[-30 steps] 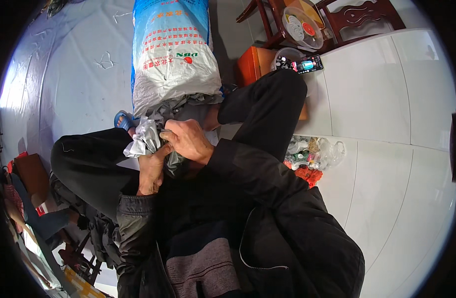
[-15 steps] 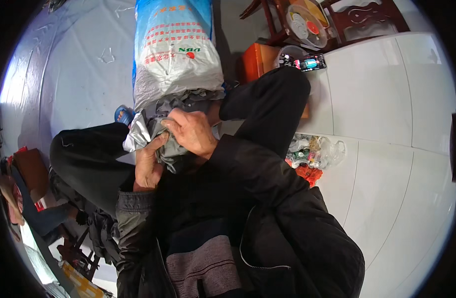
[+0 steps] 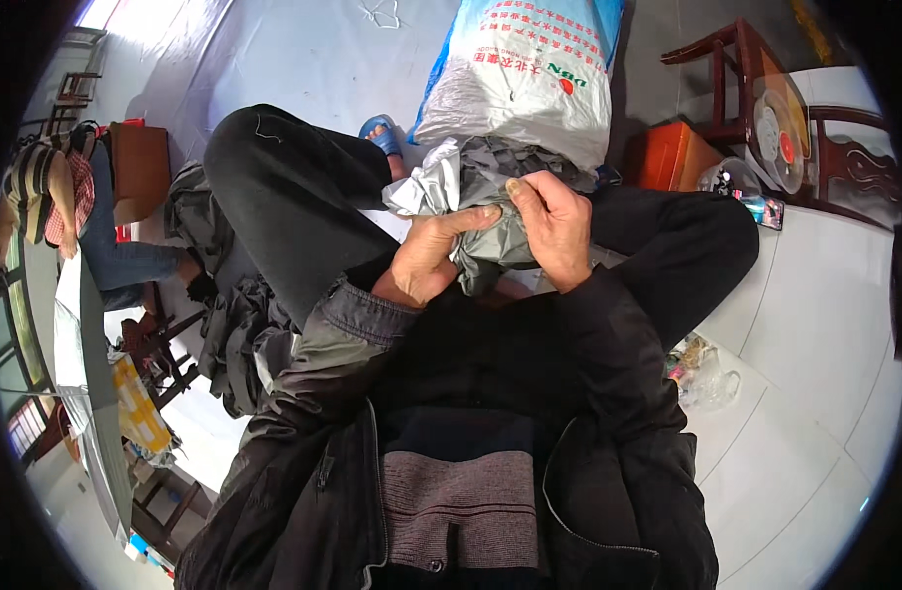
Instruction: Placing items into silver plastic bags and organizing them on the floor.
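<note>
Grey sheet (image 3: 495, 246) bunched at near end of sack (image 3: 520, 103). Left hand (image 3: 427, 258) and right hand (image 3: 557, 226) both closed, pinching it under thumbs. 1 blue sandal (image 3: 382, 136) left of sack, 1 orange box (image 3: 665, 157) right.

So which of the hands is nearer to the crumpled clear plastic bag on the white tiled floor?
Right. The right hand is above and left of the bag in the picture; the left hand is farther left, beyond it.
</note>
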### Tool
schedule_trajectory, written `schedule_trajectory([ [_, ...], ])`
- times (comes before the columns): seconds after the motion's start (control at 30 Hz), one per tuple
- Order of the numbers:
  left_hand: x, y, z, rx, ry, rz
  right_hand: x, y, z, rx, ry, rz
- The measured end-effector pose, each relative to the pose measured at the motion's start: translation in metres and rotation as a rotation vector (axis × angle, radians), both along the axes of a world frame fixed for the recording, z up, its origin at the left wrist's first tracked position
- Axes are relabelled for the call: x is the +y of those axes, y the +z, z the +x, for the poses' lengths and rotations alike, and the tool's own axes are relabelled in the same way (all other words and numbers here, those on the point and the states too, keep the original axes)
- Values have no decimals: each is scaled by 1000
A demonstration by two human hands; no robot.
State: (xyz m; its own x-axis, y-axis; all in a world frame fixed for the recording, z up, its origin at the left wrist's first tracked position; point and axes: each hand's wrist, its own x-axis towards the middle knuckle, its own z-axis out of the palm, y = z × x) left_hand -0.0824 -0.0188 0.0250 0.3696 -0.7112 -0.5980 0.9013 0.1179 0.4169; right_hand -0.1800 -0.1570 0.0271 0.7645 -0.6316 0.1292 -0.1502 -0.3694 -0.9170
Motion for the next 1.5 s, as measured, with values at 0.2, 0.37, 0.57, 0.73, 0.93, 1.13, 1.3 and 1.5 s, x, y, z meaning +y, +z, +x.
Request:
schedule_trajectory([
  [0.2, 2, 1, 0, 93, -128, -56, -5, -2, -3, -21, 17, 33],
  [0.37, 1, 0, -1, 55, -120, -66, -5, -1, -3, 2, 19, -18],
  [0.57, 3, 8, -4, 139, -83, -103, -1, -2, -2, -26, 20, -31],
  [0.73, 2, -5, -6, 161, -69, -122, -2, -2, -3, -35, 15, -94],
  [0.93, 34, -31, -2, -1128, -236, -350, 3, -2, 1, -95, 5, -224],
  [1.13, 17, -23, 5, -54, -237, -59, -2, -15, 0, -134, 7, -139],
  [1.3, 6, -12, -3, 84, -179, 34, -6, -23, -1, -133, 6, -144],
  [1.5, 10, -8, -1, 177, -146, -3, 0, -26, 3, -101, 40, -204],
])
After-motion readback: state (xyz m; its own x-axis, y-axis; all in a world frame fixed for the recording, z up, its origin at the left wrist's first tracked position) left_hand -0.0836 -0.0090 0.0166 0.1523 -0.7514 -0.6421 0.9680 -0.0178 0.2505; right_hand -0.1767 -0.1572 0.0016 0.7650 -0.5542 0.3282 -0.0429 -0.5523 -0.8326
